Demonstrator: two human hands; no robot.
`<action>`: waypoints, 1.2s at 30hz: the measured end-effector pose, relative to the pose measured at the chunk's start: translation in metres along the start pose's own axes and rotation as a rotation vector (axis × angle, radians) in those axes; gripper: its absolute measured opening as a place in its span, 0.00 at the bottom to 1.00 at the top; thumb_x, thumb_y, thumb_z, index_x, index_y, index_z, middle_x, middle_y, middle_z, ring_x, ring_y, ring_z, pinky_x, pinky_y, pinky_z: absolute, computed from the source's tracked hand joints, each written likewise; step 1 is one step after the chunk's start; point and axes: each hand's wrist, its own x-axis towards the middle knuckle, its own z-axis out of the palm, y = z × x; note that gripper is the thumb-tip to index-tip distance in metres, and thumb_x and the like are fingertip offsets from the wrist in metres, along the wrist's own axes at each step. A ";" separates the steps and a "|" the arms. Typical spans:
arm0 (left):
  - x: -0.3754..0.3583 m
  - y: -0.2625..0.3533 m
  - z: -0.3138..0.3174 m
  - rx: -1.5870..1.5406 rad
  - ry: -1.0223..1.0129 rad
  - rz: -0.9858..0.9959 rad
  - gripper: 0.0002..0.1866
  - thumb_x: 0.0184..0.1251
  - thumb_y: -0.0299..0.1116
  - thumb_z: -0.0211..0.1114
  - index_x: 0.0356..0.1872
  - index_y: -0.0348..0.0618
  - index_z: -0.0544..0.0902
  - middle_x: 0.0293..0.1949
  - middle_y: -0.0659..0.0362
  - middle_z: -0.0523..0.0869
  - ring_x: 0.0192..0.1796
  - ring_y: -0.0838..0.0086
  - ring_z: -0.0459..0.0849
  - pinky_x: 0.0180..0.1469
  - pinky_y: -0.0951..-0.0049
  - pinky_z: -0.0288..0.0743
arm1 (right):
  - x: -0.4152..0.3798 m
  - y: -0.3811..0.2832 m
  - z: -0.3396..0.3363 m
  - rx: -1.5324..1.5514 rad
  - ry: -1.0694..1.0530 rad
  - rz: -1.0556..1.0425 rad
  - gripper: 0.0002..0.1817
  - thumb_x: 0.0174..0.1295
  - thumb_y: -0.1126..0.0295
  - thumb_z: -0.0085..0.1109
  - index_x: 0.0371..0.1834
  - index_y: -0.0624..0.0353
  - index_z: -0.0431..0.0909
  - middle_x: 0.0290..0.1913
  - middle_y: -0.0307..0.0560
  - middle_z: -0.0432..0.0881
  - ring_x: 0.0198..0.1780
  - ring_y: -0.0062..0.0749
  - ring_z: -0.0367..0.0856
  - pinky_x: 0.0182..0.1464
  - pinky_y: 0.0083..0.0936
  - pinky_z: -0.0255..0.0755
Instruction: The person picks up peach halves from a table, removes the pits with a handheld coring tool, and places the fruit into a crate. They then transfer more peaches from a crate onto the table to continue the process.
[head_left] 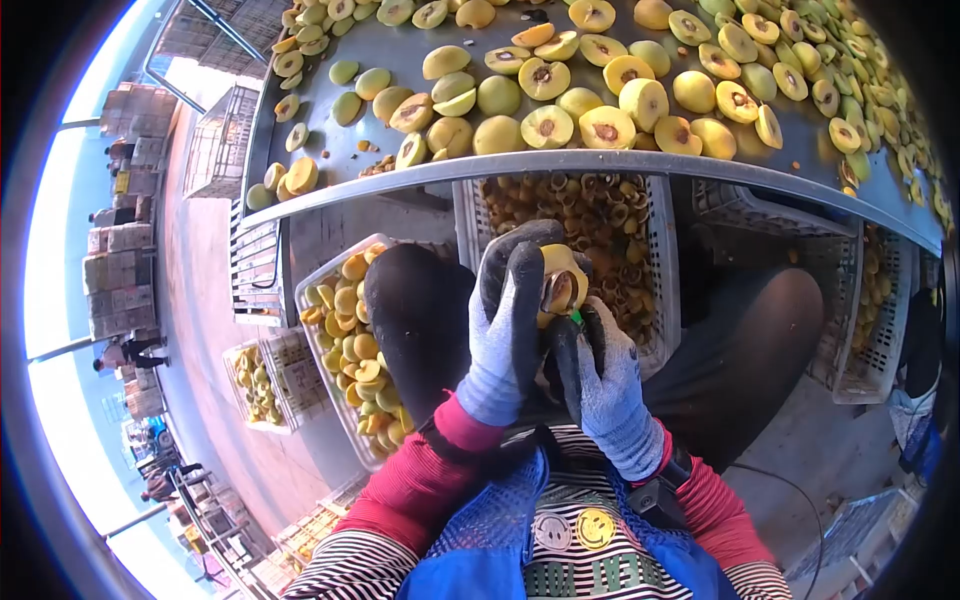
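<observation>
My left hand (507,320), in a grey glove with dark fingers, is wrapped round a yellow halved fruit (563,283) whose brown hollow faces right. Close beside it, my right hand (605,385), gloved the same way, has its fingers closed on a small tool with a green part (577,316), held at the fruit's lower edge; the rest of the tool is hidden. Beneath both hands stands a crate (664,270) of brown and orange scraps. Ahead, many cut fruits (547,126) lie on a metal table (330,135).
The table's raised metal edge (560,162) curves just beyond my hands. A crate of yellow halves (350,345) stands left of my knee (415,320), and another crate (880,330) at the right. Stacked crates (122,270) and people are far left.
</observation>
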 end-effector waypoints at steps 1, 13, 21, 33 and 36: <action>-0.003 -0.002 0.001 0.000 -0.001 0.001 0.18 0.74 0.41 0.52 0.53 0.36 0.75 0.46 0.55 0.80 0.46 0.73 0.80 0.51 0.73 0.74 | -0.004 0.000 0.000 0.000 0.001 -0.001 0.16 0.64 0.72 0.54 0.48 0.73 0.68 0.31 0.63 0.76 0.33 0.57 0.78 0.32 0.39 0.69; -0.021 -0.004 0.005 0.272 -0.017 0.116 0.15 0.71 0.35 0.54 0.48 0.33 0.78 0.44 0.55 0.82 0.43 0.77 0.80 0.48 0.75 0.74 | -0.036 0.015 -0.016 -0.402 -0.059 -0.469 0.21 0.59 0.80 0.57 0.56 0.73 0.68 0.50 0.68 0.74 0.45 0.56 0.76 0.46 0.39 0.72; -0.018 -0.004 0.002 0.389 -0.230 0.028 0.13 0.70 0.34 0.56 0.44 0.35 0.81 0.37 0.58 0.83 0.40 0.79 0.79 0.45 0.78 0.73 | -0.075 0.042 0.003 0.230 0.004 0.240 0.18 0.70 0.61 0.49 0.54 0.65 0.72 0.43 0.55 0.77 0.38 0.35 0.79 0.43 0.26 0.75; -0.040 -0.038 -0.030 0.382 -0.069 0.132 0.14 0.71 0.39 0.53 0.46 0.38 0.79 0.38 0.58 0.82 0.40 0.72 0.81 0.45 0.71 0.74 | -0.037 -0.010 -0.012 2.204 -0.722 0.856 0.25 0.69 0.42 0.41 0.35 0.54 0.69 0.15 0.33 0.63 0.10 0.14 0.58 0.12 0.13 0.55; -0.049 -0.018 -0.085 0.014 0.264 0.143 0.19 0.76 0.42 0.46 0.49 0.38 0.78 0.43 0.55 0.82 0.43 0.72 0.82 0.47 0.70 0.79 | -0.040 -0.004 -0.015 2.245 -0.726 0.809 0.24 0.70 0.43 0.40 0.35 0.55 0.69 0.16 0.33 0.63 0.11 0.13 0.58 0.12 0.12 0.54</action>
